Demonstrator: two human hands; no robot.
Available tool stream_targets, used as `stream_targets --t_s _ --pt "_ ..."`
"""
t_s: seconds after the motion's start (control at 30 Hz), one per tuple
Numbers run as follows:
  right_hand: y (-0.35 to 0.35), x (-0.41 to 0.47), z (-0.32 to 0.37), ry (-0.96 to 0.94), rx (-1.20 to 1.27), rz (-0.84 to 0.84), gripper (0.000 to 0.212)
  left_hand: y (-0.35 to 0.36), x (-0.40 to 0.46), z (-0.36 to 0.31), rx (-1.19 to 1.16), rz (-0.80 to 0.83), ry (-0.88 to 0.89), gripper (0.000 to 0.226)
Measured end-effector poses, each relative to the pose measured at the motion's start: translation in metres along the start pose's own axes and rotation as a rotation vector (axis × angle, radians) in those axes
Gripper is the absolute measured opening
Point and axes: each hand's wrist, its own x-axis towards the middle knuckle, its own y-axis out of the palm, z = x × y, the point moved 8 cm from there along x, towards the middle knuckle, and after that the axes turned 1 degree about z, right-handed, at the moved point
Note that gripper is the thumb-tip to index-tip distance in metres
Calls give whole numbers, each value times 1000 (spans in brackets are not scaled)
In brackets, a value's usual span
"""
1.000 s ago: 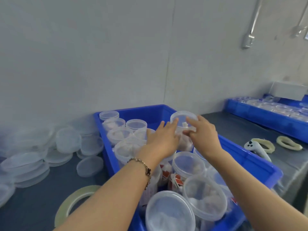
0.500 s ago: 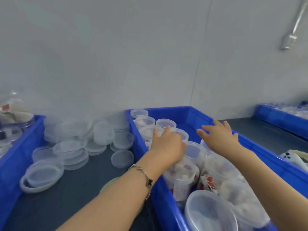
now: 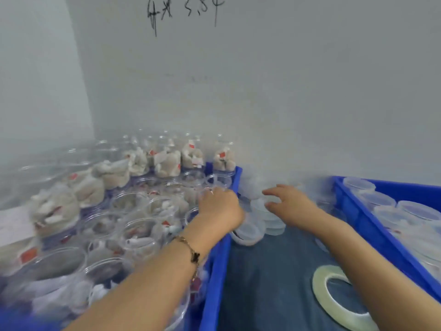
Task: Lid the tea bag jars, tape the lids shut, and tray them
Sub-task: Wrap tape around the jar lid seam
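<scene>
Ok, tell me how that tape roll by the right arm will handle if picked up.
The tape roll looks thin and hollow, so probably light. Lying flat on the table, it shouldn't roll; stood on edge, it likely would. Its smooth rim may be slippery.

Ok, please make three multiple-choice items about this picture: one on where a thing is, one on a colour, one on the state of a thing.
1. Where does the tape roll lie?
A. inside the left bin
B. on the dark table between the two bins
C. on the person's wrist

2. What colour are the bins?
A. blue
B. green
C. red

3. In what state are the jars in the left bin?
A. lidded and taped
B. lying on their sides
C. upright with open mouths

Key:
1 B: the roll lies flat on the dark table, right of the left bin's wall.
2 A: both bin walls are plainly blue.
3 C: the jars' round rims show with no lids, and tea bags are seen inside.
</scene>
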Motion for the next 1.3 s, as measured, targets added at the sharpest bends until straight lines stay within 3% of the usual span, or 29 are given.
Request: stream_targets --t_s 0.17,0.3,0.47,0.57,0.73,0.93,1.03,1.17,1.3 --pt "52 41 56 -52 89 86 48 2 19 95 -286 4 -239 45" --pt "83 90 89 -48 227 126 51 -9 42 158 -457 -119 -541 84" --pt "109 161 124 -37 552 159 41 -9 108 201 -727 -188 -509 93" --pt "128 195 136 -54 630 191 52 -9 138 222 -825 -242 -540 89" --pt "139 226 153 -114 737 141 60 -15 156 238 -799 -445 -507 73" --pt "128 204 157 -95 840 103 61 -29 140 223 -755 -512 -508 64" --pt "95 167 144 -104 849 -31 51 -48 118 187 -762 -540 -418 65" --pt "46 94 96 -41 891 -362 35 -66 71 109 -800 -605 -248 81" --pt "22 21 32 52 960 -671 40 -44 26 29 -935 -527 -164 69"
